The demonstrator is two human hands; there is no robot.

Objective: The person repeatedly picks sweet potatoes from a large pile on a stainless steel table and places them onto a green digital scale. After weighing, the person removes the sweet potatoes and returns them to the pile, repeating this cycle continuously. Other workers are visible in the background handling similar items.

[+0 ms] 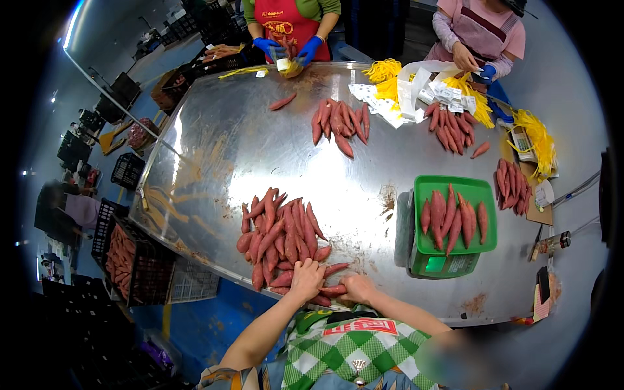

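A large pile of red-skinned sweet potatoes (280,234) lies near the front edge of the metal table (224,161). My left hand (308,279) rests on the pile's near right part, fingers curled over it; whether it grips one cannot be told. Just to its right, my right hand (358,288) is closed around the end of a sweet potato (333,290). Further right stands a green digital scale (446,264) with a green tray (420,187) on top, holding several sweet potatoes (453,219) laid side by side. Neither hand touches the scale.
Across the table, a person in a red apron (287,24) holds a bag with sweet potatoes; another person (480,29) handles labels. More sweet potato piles (339,119), yellow mesh bags (385,70) and a calculator (521,141) lie about. A black crate of sweet potatoes (151,268) stands left.
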